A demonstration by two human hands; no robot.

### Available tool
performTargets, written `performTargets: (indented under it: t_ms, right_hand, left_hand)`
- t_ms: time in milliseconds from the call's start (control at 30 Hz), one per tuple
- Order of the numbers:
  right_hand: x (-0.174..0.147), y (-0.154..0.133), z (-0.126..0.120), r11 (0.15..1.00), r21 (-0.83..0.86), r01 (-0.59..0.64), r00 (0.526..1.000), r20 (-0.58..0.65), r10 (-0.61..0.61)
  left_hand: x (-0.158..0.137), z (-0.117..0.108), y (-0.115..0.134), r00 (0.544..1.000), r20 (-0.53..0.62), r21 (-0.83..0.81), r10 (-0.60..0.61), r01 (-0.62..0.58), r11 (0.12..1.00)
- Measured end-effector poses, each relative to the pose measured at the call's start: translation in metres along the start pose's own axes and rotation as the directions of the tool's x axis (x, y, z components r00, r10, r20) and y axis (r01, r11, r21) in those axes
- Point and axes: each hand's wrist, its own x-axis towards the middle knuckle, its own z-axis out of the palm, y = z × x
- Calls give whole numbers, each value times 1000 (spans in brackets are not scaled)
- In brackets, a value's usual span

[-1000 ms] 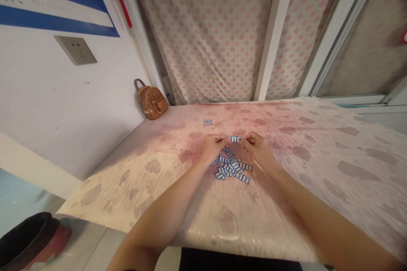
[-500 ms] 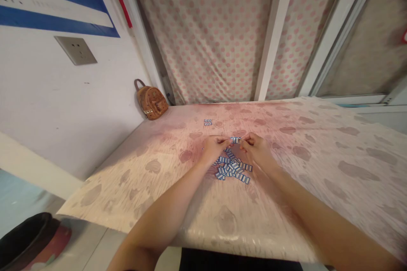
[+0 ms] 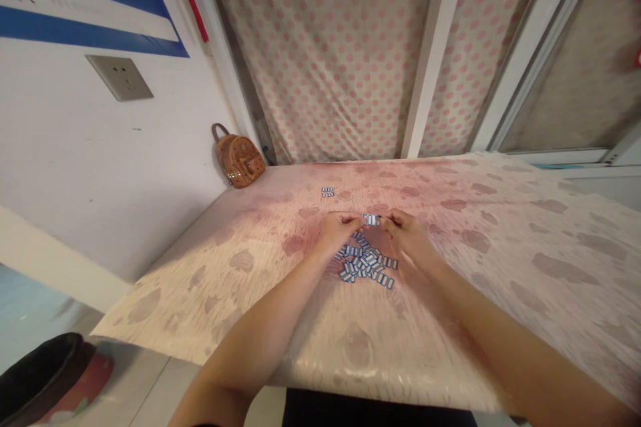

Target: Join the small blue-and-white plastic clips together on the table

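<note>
Left hand: the left hand is pinching the near-left end of a small blue-and-white strip, its fingertips covering that end.
Right hand: the right hand is closing thumb and finger on the strip's other end; how far the fingers are overlapping it cannot be told.
Strip: it is sitting between the two hands, just beyond the pile; only its banded middle is showing, too small for any print to be read.
Pile: a heap of similar blue-and-white pieces is lying below the hands, the pieces overlapping so that many are hiding others; the left hand is masking part of its left edge.
Small group: a few banded pieces are resting farther back on the bench, their details blurring.
Bag: a brown bag is leaning against the wall at the bench's far left corner.
Poster: a blue-and-white poster is running out of view at upper left.
Container: a dark-mouthed container is being cut off at lower left, its inside too dark to make out.
</note>
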Motion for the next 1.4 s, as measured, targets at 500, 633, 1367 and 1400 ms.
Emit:
performTargets:
  t_ms: [500,633,1367,1400]
  right_hand:
    - [-6,-5,-20,843,-524,117,864,472,174]
    - [-7,-9,-17,833,-523,182,833,532,151]
    - [2,-6,-24,938,-330,111,992,90,-85]
    - [2,-6,-23,958,-268,98,994,80,-79]
  left_hand:
    - [6,-19,0,986,-165,-30,30,-36,999]
    - [5,-18,0,987,-159,-38,22,-29,999]
    - [8,-14,-9,987,-158,-11,16,-18,1000]
    - [8,-13,-10,988,-155,-3,21,-22,1000]
